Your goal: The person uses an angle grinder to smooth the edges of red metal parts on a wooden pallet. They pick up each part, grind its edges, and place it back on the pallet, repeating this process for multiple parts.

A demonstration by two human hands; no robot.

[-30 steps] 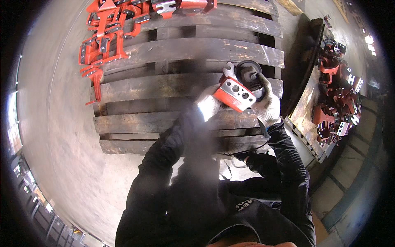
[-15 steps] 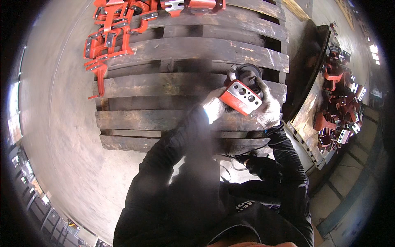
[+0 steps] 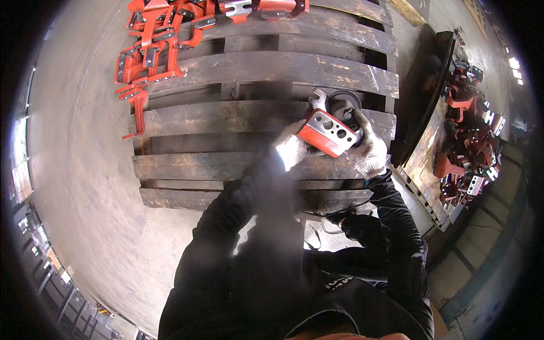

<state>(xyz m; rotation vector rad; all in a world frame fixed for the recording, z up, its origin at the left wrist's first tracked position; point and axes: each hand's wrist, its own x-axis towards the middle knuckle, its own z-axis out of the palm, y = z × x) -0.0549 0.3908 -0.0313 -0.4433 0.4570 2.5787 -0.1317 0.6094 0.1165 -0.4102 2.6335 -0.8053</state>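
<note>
Both my hands wear pale work gloves and are over the wooden pallet (image 3: 249,69). Between them is a metal bracket (image 3: 327,134), red on one face, with a bare silver strip pierced by several round holes. My left hand (image 3: 290,147) is closed on the bracket's left end. My right hand (image 3: 370,148) is closed around its right side, fingers reaching up beside a black round, ring-shaped part (image 3: 347,102). A pale forked piece (image 3: 318,100) shows beyond the bracket. Whether these join the bracket is unclear, and my fingers partly hide them.
Red brackets (image 3: 148,59) with black fittings are piled at the pallet's far left, more along its far edge. To the right, a second wooden platform (image 3: 422,161) bears a heap of red and silver metal parts (image 3: 467,136). A dark cable (image 3: 317,215) runs near the pallet's front edge.
The bracket has shifted slightly left and tilted a little in my hands. The forked piece beyond it shows more plainly. The piles have not changed.
</note>
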